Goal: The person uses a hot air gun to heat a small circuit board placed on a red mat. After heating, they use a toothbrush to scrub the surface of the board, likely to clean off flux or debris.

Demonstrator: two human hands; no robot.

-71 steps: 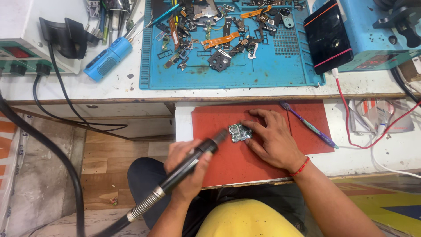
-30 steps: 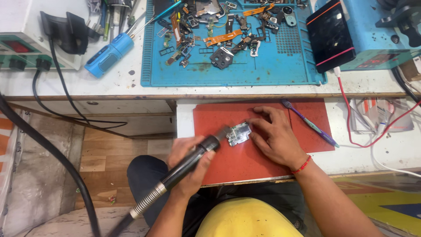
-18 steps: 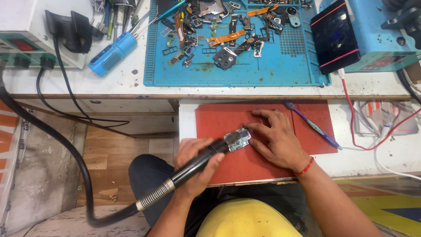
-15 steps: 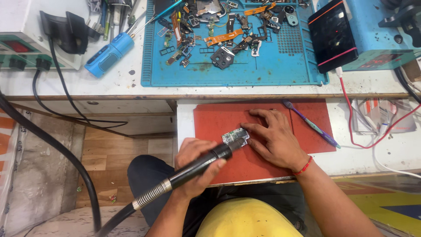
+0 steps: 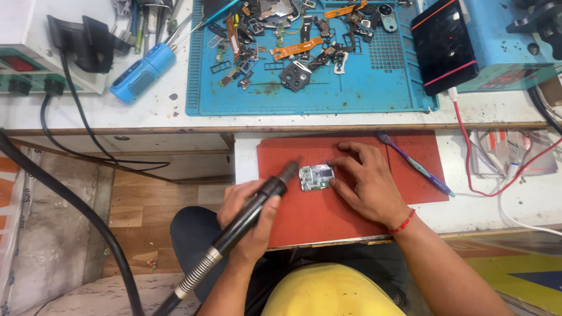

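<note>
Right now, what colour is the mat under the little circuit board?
Red mat, seen in the head view.

Matt red rubbery mat point(image 5: 351, 210) w/ smooth, slightly scuffed surface, near centre. On it a small circuit board point(image 5: 316, 177), pale w/ shiny metal bits. Left hand point(image 5: 249, 216) wraps a hot-air handpiece point(image 5: 252, 213): glossy black plastic barrel, ribbed metal spring collar at its near end, dull black rubber hose. Right hand point(image 5: 369, 184) wears a red thread band at the wrist. Purple plastic toothbrush point(image 5: 415, 165) on the mat's right. Far side: matt blue silicone mat point(image 5: 351, 93), stained, strewn w/ metal and orange flex parts. White bench top point(image 5: 175, 105) grubby, worn. Floor left: bare wood planks point(image 5: 146, 205), rough. Yellow cloth point(image 5: 328, 292) nearest.
</note>
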